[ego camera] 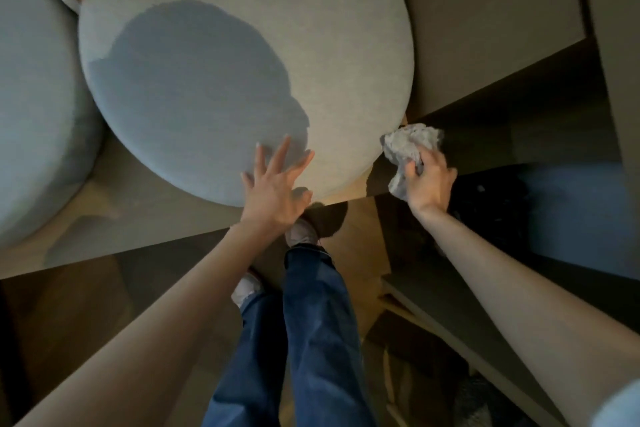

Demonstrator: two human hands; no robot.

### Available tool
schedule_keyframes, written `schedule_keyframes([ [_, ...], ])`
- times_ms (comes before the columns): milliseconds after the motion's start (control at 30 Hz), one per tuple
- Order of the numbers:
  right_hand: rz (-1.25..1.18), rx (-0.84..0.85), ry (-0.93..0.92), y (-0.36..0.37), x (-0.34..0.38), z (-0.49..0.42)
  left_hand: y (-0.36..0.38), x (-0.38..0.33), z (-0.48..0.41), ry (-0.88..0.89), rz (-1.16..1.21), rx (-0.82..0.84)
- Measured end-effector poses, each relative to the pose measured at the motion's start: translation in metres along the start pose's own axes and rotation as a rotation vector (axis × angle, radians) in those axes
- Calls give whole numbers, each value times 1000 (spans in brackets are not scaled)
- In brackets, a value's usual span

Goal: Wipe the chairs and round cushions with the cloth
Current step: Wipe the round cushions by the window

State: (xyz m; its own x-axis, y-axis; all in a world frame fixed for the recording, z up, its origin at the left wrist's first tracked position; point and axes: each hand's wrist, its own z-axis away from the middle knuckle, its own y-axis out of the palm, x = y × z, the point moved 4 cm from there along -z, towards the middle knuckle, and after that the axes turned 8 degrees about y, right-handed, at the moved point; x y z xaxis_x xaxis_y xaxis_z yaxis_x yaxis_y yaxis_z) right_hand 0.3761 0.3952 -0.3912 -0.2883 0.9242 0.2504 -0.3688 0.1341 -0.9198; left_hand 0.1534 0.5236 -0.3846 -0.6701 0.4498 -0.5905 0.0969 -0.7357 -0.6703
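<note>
Looking straight down on a big round grey cushion (242, 45) that sits on a tan platform (485, 45). Left hand (273, 191) is flat on the cushion's near edge, fingers straight and spread wide. It's holding nothing, just resting on the fabric.

Right hand (431, 180) is off to the right of the cushion, fingers curled tight round a crumpled whitish cloth (405, 146). So the cloth is bunched up in that fist, with most of the wad sticking out past the knuckles and a bit hanging out the other side. It's right beside the cushion's lower right rim, past the edge rather than on top. Honestly can't tell if it's actually touching the side or not.

A dark shadow (194, 80) covers the left-middle of the cushion top and runs down to the left hand's fingertips. A second cushion (34, 97), same grey, is on the left, cut off by the frame, just beside the first one.

Below the hands you see blue jeans (311, 322) and two light shoes (301, 232), one further forward, up near the platform's front edge.
</note>
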Motion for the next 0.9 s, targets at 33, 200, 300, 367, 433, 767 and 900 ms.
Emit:
schedule_keyframes([
  [33,22,22,-18,5,0,-11,2,1,-6,2,-67,10],
  [200,63,83,-35,32,-7,-59,13,3,-28,24,-281,4],
  [300,153,69,-43,45,-9,-70,15,5,-34,30,-309,-38],
  [367,189,140,-29,55,-10,-70,16,8,-36,25,-313,-51],
  [433,205,236,4,63,-13,-69,15,8,-38,27,-314,-66],
  [767,237,324,-159,85,-26,-10,8,6,-41,31,-306,-78],
  [900,230,398,-289,88,-34,19,8,6,-41,39,-318,-84],
])
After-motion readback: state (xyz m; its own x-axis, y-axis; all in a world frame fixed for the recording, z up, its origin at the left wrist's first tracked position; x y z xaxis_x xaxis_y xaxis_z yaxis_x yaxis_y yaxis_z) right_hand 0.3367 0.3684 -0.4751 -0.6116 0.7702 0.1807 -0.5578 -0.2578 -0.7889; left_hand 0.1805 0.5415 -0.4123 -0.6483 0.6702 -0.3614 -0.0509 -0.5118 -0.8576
